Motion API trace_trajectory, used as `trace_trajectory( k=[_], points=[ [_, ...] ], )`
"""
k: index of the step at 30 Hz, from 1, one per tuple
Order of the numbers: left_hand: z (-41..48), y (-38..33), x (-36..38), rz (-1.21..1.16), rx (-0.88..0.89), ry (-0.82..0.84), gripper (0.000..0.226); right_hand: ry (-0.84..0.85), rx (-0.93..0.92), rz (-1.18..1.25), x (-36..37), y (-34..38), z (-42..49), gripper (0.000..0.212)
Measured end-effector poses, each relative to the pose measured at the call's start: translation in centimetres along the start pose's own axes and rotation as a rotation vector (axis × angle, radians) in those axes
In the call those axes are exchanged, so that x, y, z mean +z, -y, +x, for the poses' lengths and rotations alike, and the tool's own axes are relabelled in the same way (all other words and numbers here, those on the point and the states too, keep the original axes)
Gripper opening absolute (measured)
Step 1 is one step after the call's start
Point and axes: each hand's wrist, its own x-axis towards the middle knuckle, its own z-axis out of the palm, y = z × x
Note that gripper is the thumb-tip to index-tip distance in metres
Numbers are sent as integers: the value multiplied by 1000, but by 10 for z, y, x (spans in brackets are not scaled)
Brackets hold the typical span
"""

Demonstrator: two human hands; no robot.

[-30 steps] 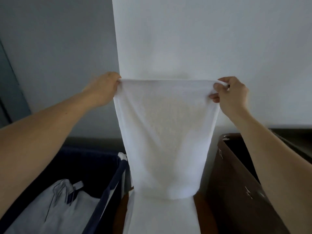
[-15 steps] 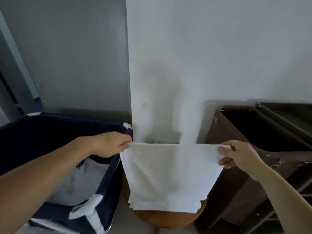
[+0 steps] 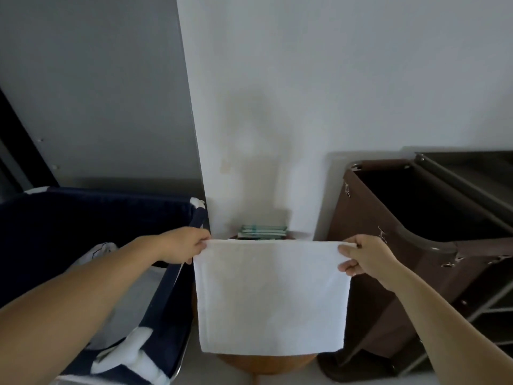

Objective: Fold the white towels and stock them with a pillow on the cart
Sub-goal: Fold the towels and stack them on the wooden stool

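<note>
Head view: white towel (image 3: 273, 295) lower than before, over the round wooden stool (image 3: 266, 364).

Navy laundry hamper (image 3: 91, 218) at left; round wooden stool (image 3: 266, 364) at centre; teal-banded packets (image 3: 262, 231) behind

- A round wooden tabletop (image 3: 266, 364) stands against the white wall, mostly covered by a white towel (image 3: 272, 295).
- A small stack of green-edged packets (image 3: 262, 232) lies at its far side.
- Pale floor (image 3: 205, 368) carries a navy hamper (image 3: 163, 315) left and a brown cart (image 3: 369, 273) right.
</note>
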Motion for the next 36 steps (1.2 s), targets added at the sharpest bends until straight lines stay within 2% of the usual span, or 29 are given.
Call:
trace_trajectory(
  k=[4,7,9,11,15,19,22,28,31,36],
  points=[
    [37,-4,-43,154,-1,-112,23,-95,-45,9,-4,35,45,16],
    [57,-23,-97,234,8,-330,19,-203,-154,133,-22,83,70,22],
    [59,-39,-146,253,29,-512,18,-294,-268,228,-45,128,75,16],
    [49,-56,-194,235,72,-660,16,-384,-387,280,-70,171,71,5],
    [0,-81,-253,309,130,-861,15,-480,-542,323,-105,224,40,5],
    [-49,-86,-253,320,178,-921,13,-525,-602,338,-112,233,-6,10],
    [-76,-79,-227,346,190,-872,14,-520,-578,306,-100,214,-33,7],
    [-107,-44,-140,384,157,-579,15,-418,-430,241,-57,137,-81,11],
    [-120,-32,-99,350,129,-380,21,-337,-345,138,-34,95,-97,20],
    [-130,-22,-39,256,90,72,15,-170,-218,-41,-7,37,-107,12]
  ],
)
